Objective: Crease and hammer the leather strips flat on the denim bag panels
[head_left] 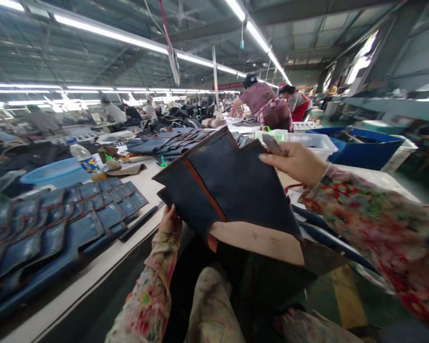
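A large dark blue leather panel [252,183] with notched corners is held up, tilted, above my lap. A brown strip runs across it, and a tan flap [257,240] shows along its lower edge. My left hand [170,220] is closed on the panel's lower left corner, part of its fingers hidden behind it. At the upper right edge, my right hand [300,161] grips the panel with its fingers pressed together. A small grey piece [272,144] shows at that hand's fingertips; I cannot tell what it is.
Overlapping blue leather pieces [75,219] cover the table at left. Behind them stand a light blue basin [53,172] and a bottle [84,158]. A clear bin [312,144] and a blue bin [361,145] are at right. Co-workers [266,102] bend over the table farther back.
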